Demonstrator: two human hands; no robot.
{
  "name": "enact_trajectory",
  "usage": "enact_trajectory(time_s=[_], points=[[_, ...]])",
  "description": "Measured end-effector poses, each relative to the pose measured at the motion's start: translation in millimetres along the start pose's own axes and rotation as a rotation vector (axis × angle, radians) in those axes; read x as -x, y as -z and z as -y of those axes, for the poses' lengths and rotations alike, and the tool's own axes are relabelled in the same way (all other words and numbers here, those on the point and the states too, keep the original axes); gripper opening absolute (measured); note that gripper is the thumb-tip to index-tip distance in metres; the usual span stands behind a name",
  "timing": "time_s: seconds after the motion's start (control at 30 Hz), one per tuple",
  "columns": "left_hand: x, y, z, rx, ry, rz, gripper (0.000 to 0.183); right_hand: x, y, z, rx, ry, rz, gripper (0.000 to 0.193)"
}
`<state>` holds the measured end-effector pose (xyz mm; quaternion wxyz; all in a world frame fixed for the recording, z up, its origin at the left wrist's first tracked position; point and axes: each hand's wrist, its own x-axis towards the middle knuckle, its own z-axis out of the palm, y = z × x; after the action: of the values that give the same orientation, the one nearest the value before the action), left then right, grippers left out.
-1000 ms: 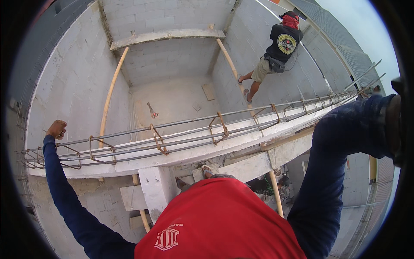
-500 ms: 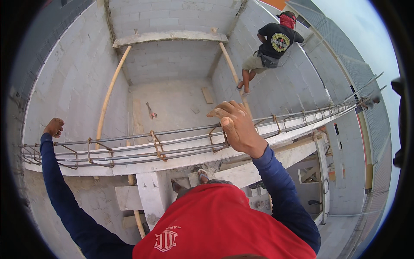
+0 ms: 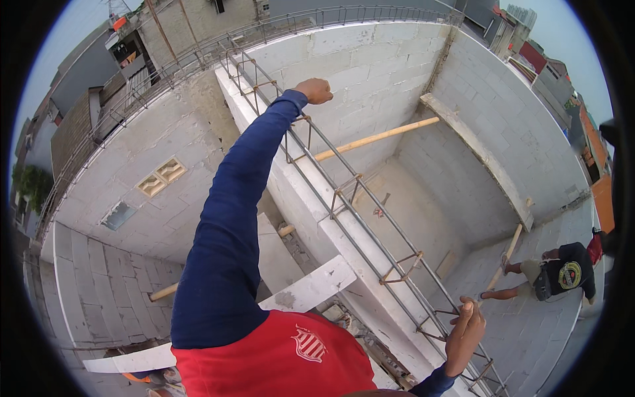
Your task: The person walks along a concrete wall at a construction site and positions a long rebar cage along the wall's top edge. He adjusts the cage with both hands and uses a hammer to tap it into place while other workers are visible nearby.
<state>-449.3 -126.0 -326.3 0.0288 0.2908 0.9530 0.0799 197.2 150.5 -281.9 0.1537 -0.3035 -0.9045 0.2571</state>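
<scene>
There's the rebar cage (image 3: 370, 218), a long rusty run of steel bars tied with square stirrups, lying along the top of the pale block wall (image 3: 311, 205). The left hand (image 3: 315, 90) is up at the far stretch, fingers closed in a fist on a bar; the right hand (image 3: 465, 334) grips the near end, fingers curled round the steel. Half a second ago that right hand hung open in mid-air and the cage ran level across the view; now it runs away diagonally. Another person (image 3: 559, 274) crouches on the wall beyond.
</scene>
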Motion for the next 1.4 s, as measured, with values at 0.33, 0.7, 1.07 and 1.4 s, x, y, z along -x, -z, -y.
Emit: enact_trajectory(time_s=[0.33, 0.7, 1.07, 1.4], points=[[64.8, 56.3, -4.3, 0.127, 0.051, -0.042, 0.046, -5.6, -1.8, -5.8, 0.049, 0.085, 0.054, 0.074], [123.4, 2.2, -2.6, 0.233, 0.004, -0.528, 0.037, 4.5, -24.6, -120.0, 0.006, 0.12, 0.087, 0.056], [129.0, -0.4, -5.4, 0.364, 0.038, -0.637, 0.033, 41.5, 23.2, 1.5, -0.345, -0.233, -0.139, 0.04], [127.6, -0.6, -4.8, 0.429, 0.061, -0.675, 0.039, 150.5, -10.0, -65.1, 0.214, 0.093, -0.394, 0.024]])
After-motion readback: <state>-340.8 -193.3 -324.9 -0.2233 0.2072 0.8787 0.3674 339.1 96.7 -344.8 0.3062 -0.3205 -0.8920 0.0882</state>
